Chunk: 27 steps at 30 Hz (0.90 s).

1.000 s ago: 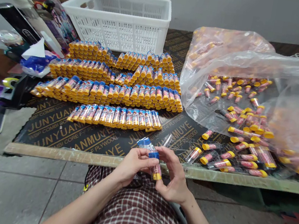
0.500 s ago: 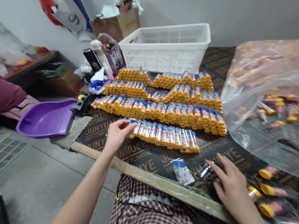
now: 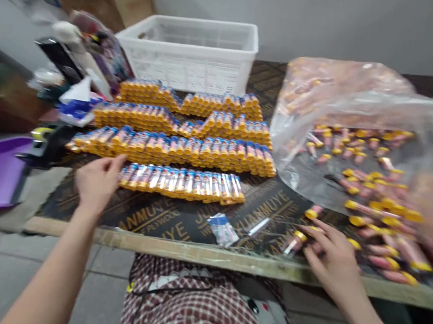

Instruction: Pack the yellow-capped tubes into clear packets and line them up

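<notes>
My left hand (image 3: 97, 183), ten o'clock: curled at the tube row's (image 3: 182, 183) end, grip unclear. My right hand (image 3: 329, 255), two o'clock: spread over loose tubes (image 3: 294, 244). Reaching step, I judge; calls for a pinch.

On the black tabletop (image 3: 188, 230), gold print (image 3: 146, 220) reads "ANMUYE"; smaller, "PLYWOOD"; elsewhere, "UANMUYE".
</notes>
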### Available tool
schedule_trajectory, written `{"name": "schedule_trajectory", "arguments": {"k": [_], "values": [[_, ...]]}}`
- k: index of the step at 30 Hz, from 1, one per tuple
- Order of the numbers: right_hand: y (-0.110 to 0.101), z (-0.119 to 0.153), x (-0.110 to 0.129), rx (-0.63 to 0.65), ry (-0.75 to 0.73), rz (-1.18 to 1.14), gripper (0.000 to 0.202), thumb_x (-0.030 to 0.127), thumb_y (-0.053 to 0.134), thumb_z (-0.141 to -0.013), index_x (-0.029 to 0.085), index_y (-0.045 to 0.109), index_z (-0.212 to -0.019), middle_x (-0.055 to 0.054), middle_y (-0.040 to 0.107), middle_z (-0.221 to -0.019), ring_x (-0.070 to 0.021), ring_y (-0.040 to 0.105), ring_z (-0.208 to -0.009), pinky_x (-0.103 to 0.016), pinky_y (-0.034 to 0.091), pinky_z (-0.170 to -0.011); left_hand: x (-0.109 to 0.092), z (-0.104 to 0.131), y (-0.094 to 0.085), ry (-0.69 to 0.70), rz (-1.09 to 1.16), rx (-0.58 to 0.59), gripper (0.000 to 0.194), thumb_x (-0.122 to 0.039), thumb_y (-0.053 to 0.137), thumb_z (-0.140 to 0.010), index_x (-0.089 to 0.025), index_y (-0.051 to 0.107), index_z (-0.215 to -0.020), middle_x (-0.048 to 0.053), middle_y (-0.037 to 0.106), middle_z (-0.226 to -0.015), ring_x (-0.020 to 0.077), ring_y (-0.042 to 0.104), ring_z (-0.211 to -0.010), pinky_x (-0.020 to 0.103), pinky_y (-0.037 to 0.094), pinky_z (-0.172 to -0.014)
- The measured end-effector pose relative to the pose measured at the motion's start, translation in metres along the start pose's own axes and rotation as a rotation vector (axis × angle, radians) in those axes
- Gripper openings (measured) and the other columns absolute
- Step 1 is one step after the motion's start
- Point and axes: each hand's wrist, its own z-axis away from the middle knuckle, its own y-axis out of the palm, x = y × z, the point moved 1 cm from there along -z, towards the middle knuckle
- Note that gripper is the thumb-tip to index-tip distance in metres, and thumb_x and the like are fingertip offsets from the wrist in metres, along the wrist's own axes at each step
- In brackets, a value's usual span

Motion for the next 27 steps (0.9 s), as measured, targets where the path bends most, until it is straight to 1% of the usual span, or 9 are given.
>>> {"name": "schedule_trajectory", "arguments": {"k": [2,3,5,7,9,12,17,21,27], "values": [[-0.007,0.002,0.001,0.092,-0.006,0.016,0.032,0.017,0.049,-0.075,0.021,0.064,-0.103,-0.011,0.059,-0.113,-0.0278,0.054,-0.104,-0.047,0.045,-0.086,-0.016,0.021,0.005,0.146,0.003,-0.185,0.020,-0.039,0.058,-0.078,-0.021,0.067,-0.075,-0.001,0.062,-0.065,0.0221,0.057,-0.076,0.029,0.036,-0.070],[-0.008,0.003,0.003,0.146,-0.015,0.025,0.035,0.014,0.050,-0.073,0.021,0.064,-0.104,-0.011,0.059,-0.113,-0.0276,0.053,-0.105,-0.047,0.045,-0.086,-0.024,0.035,0.012,0.192,0.049,-0.175,0.017,-0.036,0.059,-0.078,-0.022,0.068,-0.081,-0.001,0.064,-0.073,0.0205,0.057,-0.076,0.028,0.036,-0.072],[-0.008,0.003,0.006,0.243,-0.029,0.055,0.040,0.010,0.050,-0.070,0.022,0.064,-0.106,-0.011,0.058,-0.116,-0.0283,0.051,-0.107,-0.045,0.044,-0.083,-0.040,0.067,0.034,0.242,0.163,0.021,0.017,-0.036,0.061,-0.077,-0.021,0.068,-0.076,0.000,0.065,-0.071,0.0178,0.056,-0.067,0.028,0.039,-0.068],[-0.003,0.001,0.010,0.303,-0.039,0.093,0.038,0.009,0.050,-0.072,0.023,0.065,-0.104,-0.011,0.057,-0.117,-0.0291,0.049,-0.108,-0.045,0.043,-0.080,-0.053,0.098,0.063,0.275,0.207,0.399,0.018,-0.036,0.062,-0.076,-0.019,0.068,-0.072,0.002,0.067,-0.072,0.0170,0.057,-0.064,0.028,0.040,-0.064],[0.001,-0.003,0.013,0.327,-0.056,0.106,0.029,0.010,0.050,-0.077,0.023,0.066,-0.097,-0.011,0.058,-0.116,-0.0290,0.050,-0.105,-0.045,0.042,-0.080,-0.061,0.121,0.090,0.288,0.149,0.605,0.015,-0.034,0.064,-0.075,-0.020,0.068,-0.079,0.003,0.067,-0.076,0.0165,0.057,-0.065,0.027,0.040,-0.063],[0.002,-0.010,0.019,0.303,-0.065,0.023,0.014,0.017,0.053,-0.082,0.023,0.064,-0.089,-0.009,0.063,-0.107,-0.0276,0.053,-0.102,-0.046,0.040,-0.083,-0.064,0.134,0.114,0.290,-0.013,0.670,0.015,-0.034,0.068,-0.071,-0.021,0.066,-0.078,0.003,0.064,-0.075,0.0179,0.056,-0.069,0.027,0.037,-0.062],[-0.004,-0.014,0.042,0.238,0.048,-0.286,0.019,0.030,0.051,-0.089,0.022,0.058,-0.105,-0.007,0.063,-0.094,-0.0206,0.060,-0.087,-0.037,0.047,-0.078,-0.065,0.134,0.117,0.240,-0.018,0.670,0.012,-0.024,0.069,-0.068,-0.020,0.059,-0.064,0.000,0.060,-0.068,0.0147,0.052,-0.063,0.025,0.032,-0.059],[0.002,-0.012,0.070,0.112,0.167,-0.477,0.025,0.029,0.050,-0.089,0.023,0.056,-0.113,-0.005,0.058,-0.093,-0.0174,0.060,-0.084,-0.031,0.050,-0.075,-0.068,0.138,0.115,0.076,0.260,0.666,0.015,-0.021,0.068,-0.064,-0.018,0.055,-0.059,-0.002,0.056,-0.058,0.0118,0.049,-0.055,0.023,0.034,-0.055],[0.011,-0.009,0.107,-0.179,0.324,-0.711,0.010,0.024,0.066,-0.079,0.022,0.058,-0.084,-0.003,0.056,-0.088,-0.0171,0.058,-0.083,-0.029,0.050,-0.071,-0.078,0.146,0.108,-0.502,0.931,0.745,0.029,-0.026,0.075,-0.057,-0.018,0.049,-0.068,-0.005,0.057,-0.053,0.0111,0.055,-0.049,0.026,0.048,-0.056]]}}
